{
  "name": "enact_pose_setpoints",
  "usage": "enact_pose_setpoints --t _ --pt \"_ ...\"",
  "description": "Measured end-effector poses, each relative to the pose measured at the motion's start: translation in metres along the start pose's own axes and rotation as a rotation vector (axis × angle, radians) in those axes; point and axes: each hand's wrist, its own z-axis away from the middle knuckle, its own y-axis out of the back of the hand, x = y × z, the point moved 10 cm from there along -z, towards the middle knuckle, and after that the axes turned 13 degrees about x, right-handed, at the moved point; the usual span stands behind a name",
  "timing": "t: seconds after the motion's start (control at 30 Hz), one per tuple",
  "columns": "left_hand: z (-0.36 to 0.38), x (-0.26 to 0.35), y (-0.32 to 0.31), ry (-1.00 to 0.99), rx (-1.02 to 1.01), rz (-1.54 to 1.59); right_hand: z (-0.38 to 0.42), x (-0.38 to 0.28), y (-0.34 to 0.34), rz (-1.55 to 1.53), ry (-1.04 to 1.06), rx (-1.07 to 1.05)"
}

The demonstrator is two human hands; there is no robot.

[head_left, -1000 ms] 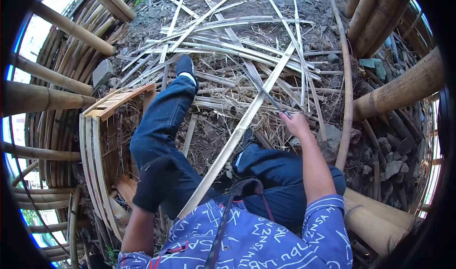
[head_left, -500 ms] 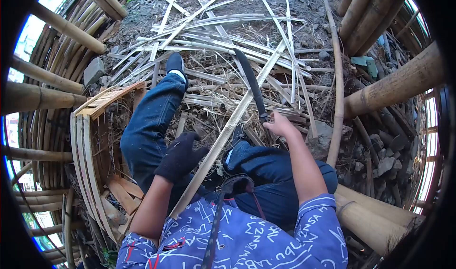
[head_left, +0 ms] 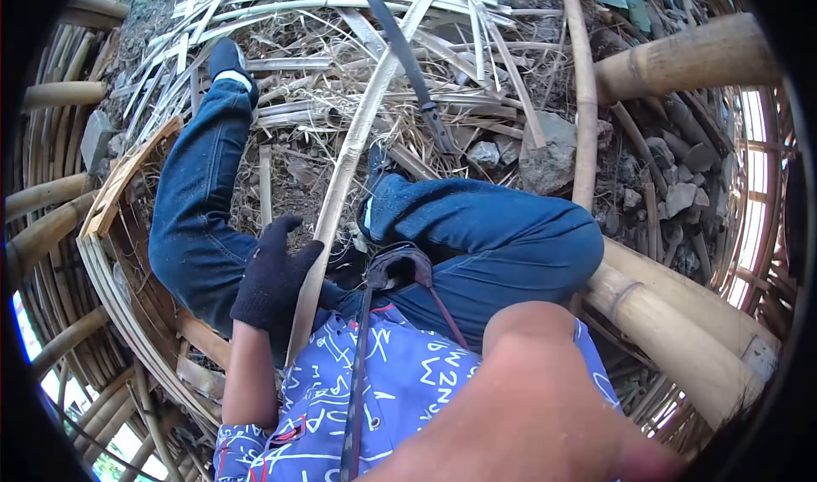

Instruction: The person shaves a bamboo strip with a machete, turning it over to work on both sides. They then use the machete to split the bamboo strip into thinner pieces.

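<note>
Bamboo strip [head_left: 347, 163] is passing beneath a machete [head_left: 409, 63], left edge meeting the spread left hand [head_left: 274, 279]; right hand [head_left: 532, 422] is looming blurred, grip indeterminable

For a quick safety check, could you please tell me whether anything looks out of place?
Mainly the knife: it lies unheld among loose strips, its bare blade across the long strip beside the gloved left hand, so it could perhaps be knocked. Nothing looks spilled.
</note>
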Motion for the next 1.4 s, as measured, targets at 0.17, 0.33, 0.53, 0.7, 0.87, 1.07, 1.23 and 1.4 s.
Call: enact_pose_setpoints --t 0.17,0.33,0.53,0.7,0.87,1.07,1.23,1.4 --pt "0.001 -0.010 -0.016 0.009 -0.057 0.005 0.003 0.024 0.007 -0.165 -0.038 0.032" --pt "0.007 -0.007 -0.038 0.092 -0.266 0.096 0.022 0.026 0.067 -0.202 -0.246 0.180" --pt "-0.005 -0.032 -0.071 0.105 -0.335 0.281 0.151 -0.029 0.297 1.135 -0.981 0.991" --pt "-0.013 -0.051 -0.101 0.331 -0.376 0.467 0.247 -0.104 0.370 1.975 -1.099 1.502" --pt "-0.011 -0.050 -0.103 0.442 -0.426 0.417 0.292 -0.083 0.377 1.945 -1.348 1.658" --pt "-0.010 -0.031 -0.096 0.413 -0.460 0.513 0.295 -0.090 0.392 1.971 -1.253 1.643" --pt "-0.007 -0.038 -0.088 0.454 -0.440 0.564 0.301 -0.103 0.380 1.794 -1.100 1.908" --pt "-0.004 -0.022 -0.054 0.334 -0.328 0.384 0.310 -0.137 0.356 1.666 -0.796 2.157"
